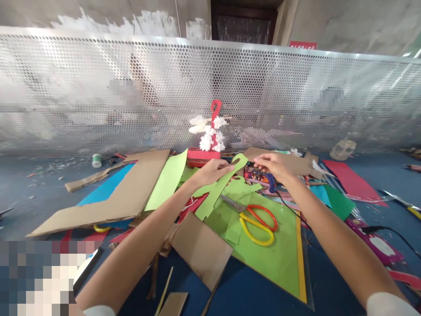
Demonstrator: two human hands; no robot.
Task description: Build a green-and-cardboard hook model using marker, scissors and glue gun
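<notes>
My left hand point(215, 170) pinches a light green paper cutout point(221, 188), a long strip with a looped top. Just right of the loop is my right hand point(271, 164), fingers pressed together; whatever is in them is too small to make out. Beneath the strip lie more green paper cutouts point(241, 189). Scissors point(259, 224) with one red and one yellow handle rest on a large green sheet point(276, 259). A blue glue gun point(271, 182) with a black cord lies under my right hand. Behind stands a red paper piece point(215, 109) with white flowers point(207, 141).
Brown cardboard point(131, 193) and blue paper point(107, 184) lie at left, a cardboard square point(202, 248) in front. Right are red paper point(353, 177), a purple device point(375, 241) and a clear jar point(342, 149). A perforated metal panel point(174, 87) spans the back.
</notes>
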